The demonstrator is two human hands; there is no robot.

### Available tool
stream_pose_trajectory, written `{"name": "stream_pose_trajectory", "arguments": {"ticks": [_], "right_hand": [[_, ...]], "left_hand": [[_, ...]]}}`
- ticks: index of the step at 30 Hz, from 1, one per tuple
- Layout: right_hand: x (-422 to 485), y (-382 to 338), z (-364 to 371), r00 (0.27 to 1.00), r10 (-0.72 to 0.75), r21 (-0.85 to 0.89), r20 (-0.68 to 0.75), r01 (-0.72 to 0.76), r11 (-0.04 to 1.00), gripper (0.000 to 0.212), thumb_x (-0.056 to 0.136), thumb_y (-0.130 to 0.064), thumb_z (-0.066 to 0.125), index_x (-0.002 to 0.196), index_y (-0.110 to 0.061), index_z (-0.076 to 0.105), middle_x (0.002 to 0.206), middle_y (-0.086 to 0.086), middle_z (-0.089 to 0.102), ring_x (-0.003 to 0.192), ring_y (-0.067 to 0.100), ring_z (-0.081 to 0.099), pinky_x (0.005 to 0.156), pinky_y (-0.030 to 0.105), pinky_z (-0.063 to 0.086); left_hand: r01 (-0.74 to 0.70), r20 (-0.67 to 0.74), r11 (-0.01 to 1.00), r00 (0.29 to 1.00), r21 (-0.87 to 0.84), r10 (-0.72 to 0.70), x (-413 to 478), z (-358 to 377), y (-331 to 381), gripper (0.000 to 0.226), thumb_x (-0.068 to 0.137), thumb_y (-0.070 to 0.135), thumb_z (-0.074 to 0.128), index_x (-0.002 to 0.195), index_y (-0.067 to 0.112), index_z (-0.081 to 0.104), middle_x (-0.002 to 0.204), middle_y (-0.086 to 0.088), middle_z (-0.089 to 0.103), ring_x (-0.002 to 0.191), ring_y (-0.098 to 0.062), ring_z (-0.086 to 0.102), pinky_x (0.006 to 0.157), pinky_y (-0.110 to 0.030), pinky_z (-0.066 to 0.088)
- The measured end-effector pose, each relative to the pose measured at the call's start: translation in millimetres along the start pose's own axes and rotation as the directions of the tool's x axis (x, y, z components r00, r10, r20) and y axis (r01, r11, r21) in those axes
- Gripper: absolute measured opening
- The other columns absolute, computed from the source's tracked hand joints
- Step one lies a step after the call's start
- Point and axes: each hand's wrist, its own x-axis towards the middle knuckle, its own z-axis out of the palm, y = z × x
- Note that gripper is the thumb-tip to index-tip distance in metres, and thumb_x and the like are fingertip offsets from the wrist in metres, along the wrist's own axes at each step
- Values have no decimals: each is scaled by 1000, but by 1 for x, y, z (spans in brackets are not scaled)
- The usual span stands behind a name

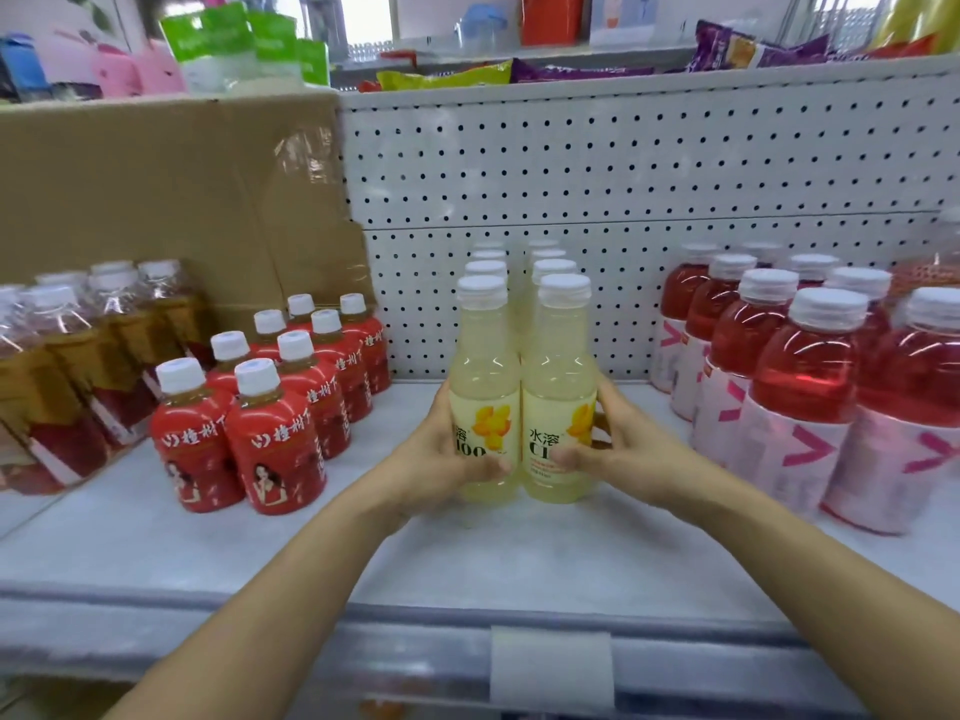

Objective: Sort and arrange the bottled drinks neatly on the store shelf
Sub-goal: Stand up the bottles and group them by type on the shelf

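Fingers (491, 466) of left hand (441, 459) and right hand (626, 454) clasp paired yellow bottles (485, 387).

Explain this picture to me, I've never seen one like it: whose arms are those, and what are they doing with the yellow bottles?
There is no machine here. One camera sits on a person's head, looking forward and down, so the two arms reaching in are that person's own. The left hand grips the left front yellow bottle. The right hand grips the right front yellow bottle. Both bottles stand on the white shelf, heading two rows of the same drink. To the left stand red-label bottles; to the right, pink-label red drinks.
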Motion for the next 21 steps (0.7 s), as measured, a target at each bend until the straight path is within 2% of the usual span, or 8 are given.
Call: {"name": "stream_pose_trajectory", "arguments": {"ticks": [4,8,10,12,15,17,19,21], "right_hand": [[-1,-10,-2,999,-16,69,-41,19,997,86,82,-26,76,148,-45,25,144,-24,45,132,5,46,108,37,40],[0,-16,9,998,-8,45,-63,11,999,90,86,5,63,149,-40,18,133,-21,49,111,-18,48,87,12,44],[0,-15,12,996,-4,32,-92,7,999,90,84,8,64,150,-34,19,132,-13,51,104,-19,53,78,7,47],[-2,-12,17,987,-12,6,-161,13,1000,86,83,5,68,148,-32,25,131,-6,53,101,-17,55,76,6,48],[-5,-12,25,969,-28,-43,-244,17,999,84,82,-3,72,147,-30,27,132,-4,52,106,-8,56,85,16,51],[-8,-15,29,965,-54,-57,-256,41,998,82,82,-5,73,145,-30,27,134,-4,50,111,-4,54,96,25,50],[-15,-17,29,961,-93,-90,-260,72,993,81,83,-10,74,145,-31,26,138,-6,45,118,-2,49,105,30,45],[-29,-20,26,952,-118,-188,-282,66,980,85,86,-21,74,151,-33,19,148,-9,35,134,3,37,115,33,33]], "left_hand": [[-27,-46,1000,999,-15,27,-1,4,3,93,81,-2,75,150,31,22,123,5,66,109,-9,67,82,-22,55],[-24,-93,1000,995,-3,23,3,9,-3,102,78,-18,65,148,35,15,125,-6,63,111,-18,67,89,-36,57],[-35,-96,999,995,-11,34,4,11,-5,102,78,-18,68,148,34,16,127,-8,61,112,-21,66,92,-43,56],[-38,-109,999,993,-12,37,3,13,-5,99,78,-16,70,148,30,17,127,-8,60,112,-20,66,88,-38,58],[-58,-134,998,989,-5,57,0,16,-5,93,79,-16,70,145,26,21,127,-9,59,109,-18,67,82,-32,59],[-80,-151,997,985,9,80,-2,18,-3,92,76,-13,73,140,33,25,129,-9,56,113,-22,65,86,-36,59],[-104,-195,993,974,60,113,-8,23,3,97,71,-3,81,136,45,27,139,-6,50,125,-23,58,97,-41,54],[-77,-328,968,932,238,155,-22,33,12,107,75,13,84,151,38,12,159,1,24,146,-14,28,117,-37,30]]}}
